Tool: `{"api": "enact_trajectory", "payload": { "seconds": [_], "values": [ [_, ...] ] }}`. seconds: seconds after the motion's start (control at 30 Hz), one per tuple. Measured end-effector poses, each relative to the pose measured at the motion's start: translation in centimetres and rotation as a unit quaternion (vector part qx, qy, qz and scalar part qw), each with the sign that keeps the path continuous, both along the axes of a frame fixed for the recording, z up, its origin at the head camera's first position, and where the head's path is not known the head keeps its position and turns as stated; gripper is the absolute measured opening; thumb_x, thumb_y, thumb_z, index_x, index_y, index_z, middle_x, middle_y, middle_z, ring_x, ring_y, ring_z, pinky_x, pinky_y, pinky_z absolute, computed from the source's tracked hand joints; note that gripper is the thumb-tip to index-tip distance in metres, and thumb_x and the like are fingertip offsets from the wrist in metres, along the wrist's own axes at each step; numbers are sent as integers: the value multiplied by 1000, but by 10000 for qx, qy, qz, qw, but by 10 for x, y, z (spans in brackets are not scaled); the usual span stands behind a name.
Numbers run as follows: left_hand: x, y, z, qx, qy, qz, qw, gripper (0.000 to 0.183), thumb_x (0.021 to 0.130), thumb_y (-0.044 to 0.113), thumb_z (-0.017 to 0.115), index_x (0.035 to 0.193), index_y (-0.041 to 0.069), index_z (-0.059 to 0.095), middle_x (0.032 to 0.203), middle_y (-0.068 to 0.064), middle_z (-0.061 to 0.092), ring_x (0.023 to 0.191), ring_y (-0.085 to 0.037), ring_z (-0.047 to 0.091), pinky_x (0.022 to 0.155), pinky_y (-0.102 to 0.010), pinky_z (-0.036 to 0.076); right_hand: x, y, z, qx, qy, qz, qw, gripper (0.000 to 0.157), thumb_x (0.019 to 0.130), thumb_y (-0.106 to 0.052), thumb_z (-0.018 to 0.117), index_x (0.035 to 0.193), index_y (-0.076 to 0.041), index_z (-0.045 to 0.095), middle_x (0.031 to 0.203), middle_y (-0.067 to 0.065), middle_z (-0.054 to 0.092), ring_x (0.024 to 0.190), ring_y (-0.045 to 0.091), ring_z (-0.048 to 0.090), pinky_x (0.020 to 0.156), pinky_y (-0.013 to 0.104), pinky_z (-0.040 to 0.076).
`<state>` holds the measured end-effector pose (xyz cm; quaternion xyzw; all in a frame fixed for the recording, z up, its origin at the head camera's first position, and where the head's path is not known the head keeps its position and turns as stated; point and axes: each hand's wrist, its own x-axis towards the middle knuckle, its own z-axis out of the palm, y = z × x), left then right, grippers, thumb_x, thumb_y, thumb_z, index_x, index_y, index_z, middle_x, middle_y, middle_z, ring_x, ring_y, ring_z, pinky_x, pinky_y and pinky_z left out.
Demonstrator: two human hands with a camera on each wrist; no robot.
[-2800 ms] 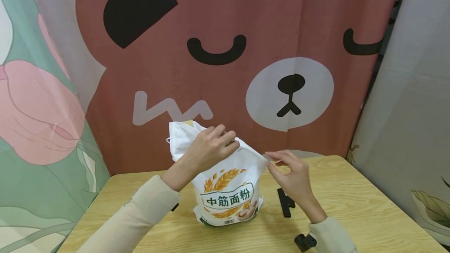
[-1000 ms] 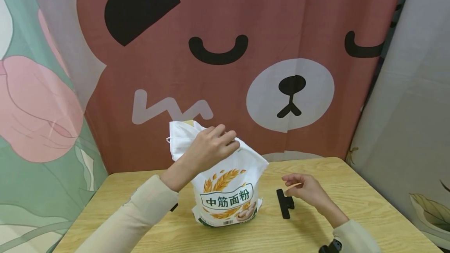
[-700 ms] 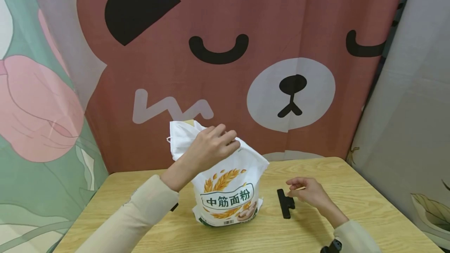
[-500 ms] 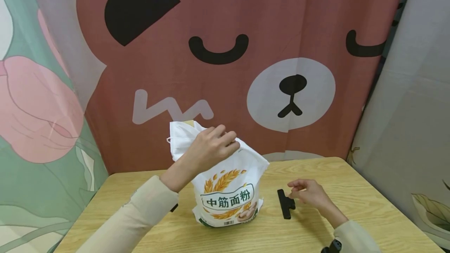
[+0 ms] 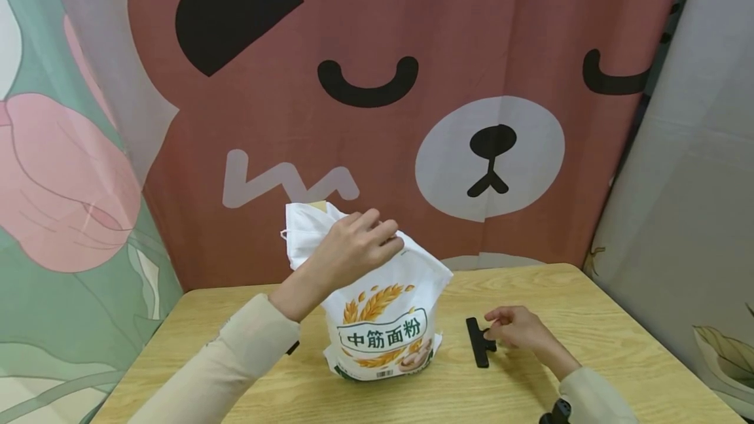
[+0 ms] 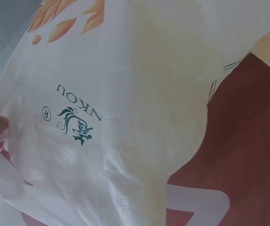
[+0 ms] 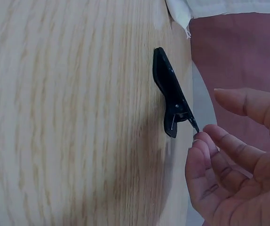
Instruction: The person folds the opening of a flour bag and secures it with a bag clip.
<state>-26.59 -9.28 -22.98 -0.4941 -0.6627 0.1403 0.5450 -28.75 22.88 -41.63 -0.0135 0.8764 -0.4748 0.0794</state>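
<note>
Clearly, the biggest thing handled is the white flour bag [image 5: 385,306], standing on the wooden table [image 5: 589,326] at the lower centre of the head view, its top edge slanting down to the right. It looks full below and slack above, so I judge it heavy at the base, soft and easily creased near the top. The gathered top edge seems good for steadying; lifting would want support underneath.

The left hand [image 5: 356,241] has its fingers curled over that top edge and grips it. The right hand [image 5: 518,327], at lower right, has its fingers partly bent and fingertips touching a handle of the black clip [image 5: 478,343]; whether they pinch it I cannot tell. The clip lies just right of the bag and looks light, stiff and perhaps slick, best squeezed at its handles.

Only the head view takes in the whole bag. The left wrist view adds a green logo [image 6: 74,125] and a fine weave, hard to make out from above. A dark piece [image 5: 292,348] beside the left sleeve [image 5: 259,329] appears in the head view alone. Smallest, a thin wire [image 7: 173,121] between the clip's handles shows only in the right wrist view.
</note>
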Motion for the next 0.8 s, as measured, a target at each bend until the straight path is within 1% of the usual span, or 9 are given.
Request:
{"api": "enact_trajectory", "payload": {
  "seconds": [0.13, 0.23, 0.37, 0.47, 0.5, 0.63, 0.8],
  "values": [
    [1, 0, 0, -12, 14, -13, 10000, 25, 87, -2, 39, 73, 12, 54, 77, 0, 49, 62, -16, 41, 49, -23, 34, 0, 0, -2, 263, 13, -59, 9996, 37, 74, -17, 68, 106, -1, 58, 76, 5, 56, 45, 13, 36, 46, 30, 36],
    [0, 0, 0, -6, 16, -9, 10000, 26, 87, -3, 38, 73, 12, 54, 76, 0, 49, 62, -16, 41, 49, -23, 33, 0, 0, -4, 378, -20, -183, 9991, 34, 74, -17, 68, 103, -2, 60, 77, 4, 56, 52, 15, 43, 49, 31, 40],
    [0, 0, -1, 13, 3, 10, 10000, 27, 87, -3, 37, 73, 12, 54, 76, 0, 49, 62, -16, 40, 49, -23, 33, 1, 2, -5, 375, -60, -73, 9993, 32, 74, -16, 68, 101, -1, 60, 80, 5, 56, 60, 16, 46, 50, 30, 42],
    [-1, 0, -1, 19, 4, -7, 10000, 27, 87, -3, 38, 73, 12, 54, 76, 0, 49, 62, -16, 41, 49, -23, 33, 0, 3, -7, 391, -52, 7, 9992, 30, 74, -15, 67, 100, -1, 61, 78, 5, 55, 56, 15, 46, 48, 30, 41],
    [-1, 0, -1, 22, 1, -18, 10000, 27, 87, -3, 38, 73, 12, 54, 76, 0, 49, 62, -17, 40, 49, -23, 33, 0, 3, -8, 396, -59, -16, 9992, 29, 73, -14, 68, 99, -1, 61, 77, 5, 55, 55, 15, 45, 47, 29, 41],
    [-1, 0, -1, 29, 20, -63, 10000, 26, 87, -3, 38, 73, 12, 54, 76, 0, 49, 61, -17, 41, 48, -23, 33, 1, 3, -10, 443, 8, -99, 9990, 29, 72, -12, 69, 98, -1, 62, 76, 4, 55, 58, 16, 47, 49, 31, 44],
    [-1, 0, -1, 4, -27, -18, 10000, 26, 88, -3, 37, 73, 12, 54, 77, -1, 49, 62, -17, 40, 49, -23, 33, 1, 1, -12, 551, 123, -218, 9982, 27, 71, -11, 69, 96, -1, 63, 77, 3, 57, 63, 18, 50, 52, 33, 46]
  ]
}}
